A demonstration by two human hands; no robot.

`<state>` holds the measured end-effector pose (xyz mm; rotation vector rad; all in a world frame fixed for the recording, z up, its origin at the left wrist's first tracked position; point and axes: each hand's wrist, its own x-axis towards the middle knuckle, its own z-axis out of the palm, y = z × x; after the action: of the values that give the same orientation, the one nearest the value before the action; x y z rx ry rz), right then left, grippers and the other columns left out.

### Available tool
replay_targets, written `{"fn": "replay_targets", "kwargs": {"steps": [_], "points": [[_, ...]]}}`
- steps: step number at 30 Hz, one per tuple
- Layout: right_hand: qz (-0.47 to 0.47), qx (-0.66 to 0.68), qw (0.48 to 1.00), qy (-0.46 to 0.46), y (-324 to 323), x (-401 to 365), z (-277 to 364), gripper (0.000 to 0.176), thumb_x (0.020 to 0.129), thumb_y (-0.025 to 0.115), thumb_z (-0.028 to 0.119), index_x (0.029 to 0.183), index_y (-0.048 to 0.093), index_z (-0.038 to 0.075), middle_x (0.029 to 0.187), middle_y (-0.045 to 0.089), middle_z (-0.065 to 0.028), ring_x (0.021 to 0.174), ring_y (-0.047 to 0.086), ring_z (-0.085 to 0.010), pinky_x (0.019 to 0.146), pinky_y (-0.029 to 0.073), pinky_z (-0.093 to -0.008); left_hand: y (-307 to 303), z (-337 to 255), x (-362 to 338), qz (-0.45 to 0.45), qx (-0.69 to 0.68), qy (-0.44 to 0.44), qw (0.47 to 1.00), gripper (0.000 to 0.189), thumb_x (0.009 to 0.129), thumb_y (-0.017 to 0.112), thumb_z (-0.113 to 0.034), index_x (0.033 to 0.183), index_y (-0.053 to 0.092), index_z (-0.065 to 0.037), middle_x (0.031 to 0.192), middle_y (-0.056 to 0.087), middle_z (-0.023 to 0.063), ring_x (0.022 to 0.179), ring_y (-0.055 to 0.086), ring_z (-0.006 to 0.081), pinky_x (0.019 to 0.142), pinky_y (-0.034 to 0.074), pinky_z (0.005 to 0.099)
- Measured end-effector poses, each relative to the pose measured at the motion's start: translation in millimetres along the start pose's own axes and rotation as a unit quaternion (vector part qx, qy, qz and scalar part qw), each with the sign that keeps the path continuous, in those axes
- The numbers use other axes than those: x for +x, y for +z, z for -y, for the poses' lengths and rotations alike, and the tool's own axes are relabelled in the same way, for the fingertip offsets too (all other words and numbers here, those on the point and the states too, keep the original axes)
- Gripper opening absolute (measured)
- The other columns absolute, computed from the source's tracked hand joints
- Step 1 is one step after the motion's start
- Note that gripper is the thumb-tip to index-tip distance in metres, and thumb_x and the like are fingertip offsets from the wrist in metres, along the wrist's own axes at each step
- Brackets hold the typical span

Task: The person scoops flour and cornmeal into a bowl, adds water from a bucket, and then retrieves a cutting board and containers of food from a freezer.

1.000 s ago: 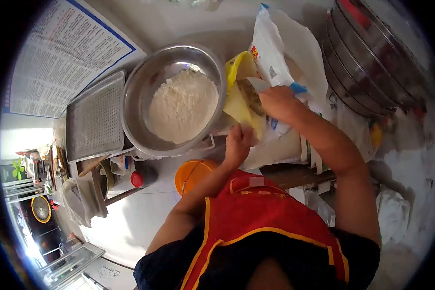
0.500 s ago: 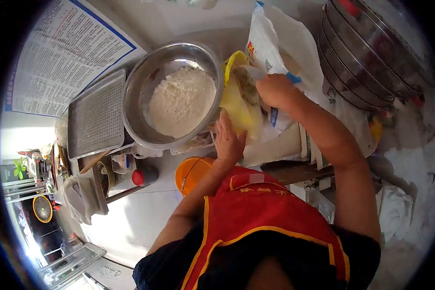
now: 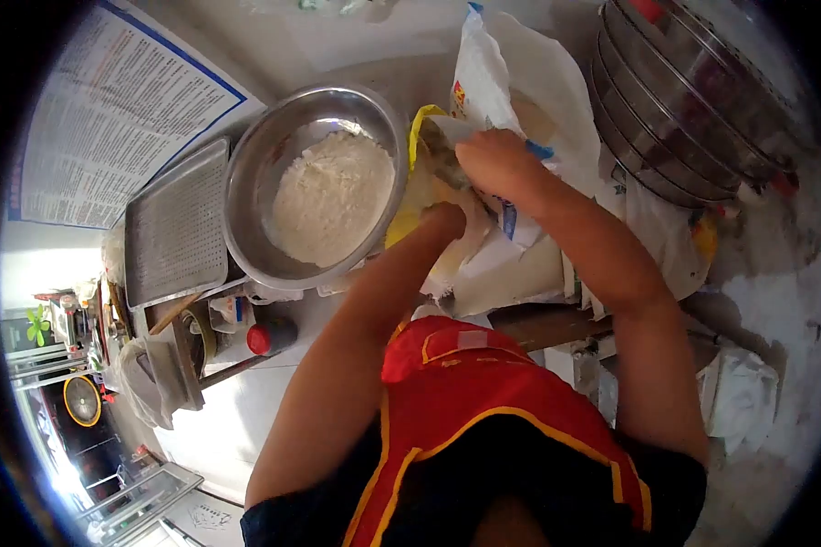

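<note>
A yellow and pale plastic bag (image 3: 417,137) stands with its mouth open just right of a steel bowl (image 3: 237,196). The bowl holds a heap of white flour-like powder (image 3: 333,196). My right hand (image 3: 497,162) is closed on the bag's right edge. Lower down, my left hand (image 3: 444,221) is curled against the bag's front, its fingertips hidden in the folds. Behind my right hand stands a white printed sack (image 3: 482,73), open at the top, with pale contents. What lies deep inside the yellow bag is hard to make out.
A perforated metal tray (image 3: 178,223) lies left of the bowl. Stacked round steel-rimmed sieves or steamers (image 3: 666,109) stand at the right. A red-capped jar (image 3: 269,337) sits below the bowl. A printed notice (image 3: 123,109) hangs at upper left.
My left hand has moved up and right from lying spread against the yellow bag to being curled at it. My right hand shifted slightly left, and the bag has folded inward. My left forearm now covers the orange bucket.
</note>
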<state>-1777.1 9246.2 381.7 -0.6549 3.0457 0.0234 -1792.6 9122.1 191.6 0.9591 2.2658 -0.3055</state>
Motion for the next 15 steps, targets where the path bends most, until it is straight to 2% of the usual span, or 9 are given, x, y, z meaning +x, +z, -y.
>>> {"fn": "replay_targets", "kwargs": {"steps": [2, 5, 8, 11, 14, 15], "points": [[0.023, 0.004, 1.000, 0.008, -9, -3, 4, 0.013, 0.070, 0.052, 0.009, 0.072, 0.064, 0.005, 0.076, 0.063, -0.0139, 0.072, 0.063, -0.0265, 0.060, 0.050, -0.0391, 9, -3, 14, -0.018, -0.145, -0.089, 0.985, 0.027, 0.069, 0.064, -0.019, 0.095, 0.064, -0.012, 0.102, 0.060, 0.0095, 0.091, 0.059, 0.0279, 0.076, 0.047, 0.0370], [0.014, 0.036, 0.998, 0.042, -17, -4, 5, 0.005, 0.063, 0.056, 0.003, 0.062, 0.061, 0.001, 0.070, 0.060, -0.0186, 0.068, 0.062, -0.0312, 0.059, 0.050, -0.0382, 21, -3, 33, -0.118, -0.198, -0.185, 0.955, 0.028, 0.074, 0.055, -0.020, 0.095, 0.061, -0.003, 0.102, 0.059, 0.0142, 0.095, 0.056, 0.0306, 0.076, 0.046, 0.0433], [-0.040, 0.056, 0.996, 0.049, 0, -1, 0, 0.010, 0.067, 0.052, 0.005, 0.063, 0.060, 0.001, 0.070, 0.061, -0.0180, 0.067, 0.061, -0.0320, 0.059, 0.050, -0.0387, 35, -7, 64, -0.259, -0.239, -0.237, 0.905, 0.021, 0.077, 0.054, -0.022, 0.091, 0.063, -0.009, 0.092, 0.062, 0.0132, 0.088, 0.060, 0.0288, 0.071, 0.049, 0.0386], [-0.021, 0.061, 0.996, 0.057, 0, -2, -5, 0.011, 0.068, 0.051, 0.005, 0.066, 0.061, 0.000, 0.071, 0.061, -0.0179, 0.065, 0.061, -0.0324, 0.059, 0.050, -0.0391, 33, -10, 63, -0.365, -0.297, -0.195, 0.860, 0.023, 0.080, 0.049, -0.026, 0.088, 0.063, -0.009, 0.087, 0.062, 0.0132, 0.084, 0.060, 0.0306, 0.066, 0.048, 0.0410], [-0.011, 0.062, 0.995, 0.074, -6, -2, -7, 0.012, 0.069, 0.050, 0.005, 0.069, 0.060, 0.000, 0.071, 0.061, -0.0172, 0.066, 0.061, -0.0319, 0.060, 0.049, -0.0397, 41, -3, 79, -0.353, -0.242, -0.122, 0.896, 0.023, 0.080, 0.048, -0.028, 0.089, 0.061, -0.011, 0.088, 0.062, 0.0123, 0.080, 0.059, 0.0314, 0.067, 0.047, 0.0415], [-0.015, 0.059, 0.995, 0.077, -4, -2, -8, 0.012, 0.069, 0.049, 0.005, 0.069, 0.060, 0.000, 0.071, 0.061, -0.0169, 0.067, 0.061, -0.0317, 0.060, 0.049, -0.0397, 27, -11, 67, -0.348, -0.268, -0.100, 0.893, 0.024, 0.079, 0.049, -0.028, 0.089, 0.061, -0.011, 0.086, 0.062, 0.0114, 0.078, 0.060, 0.0310, 0.067, 0.047, 0.0412]]}}
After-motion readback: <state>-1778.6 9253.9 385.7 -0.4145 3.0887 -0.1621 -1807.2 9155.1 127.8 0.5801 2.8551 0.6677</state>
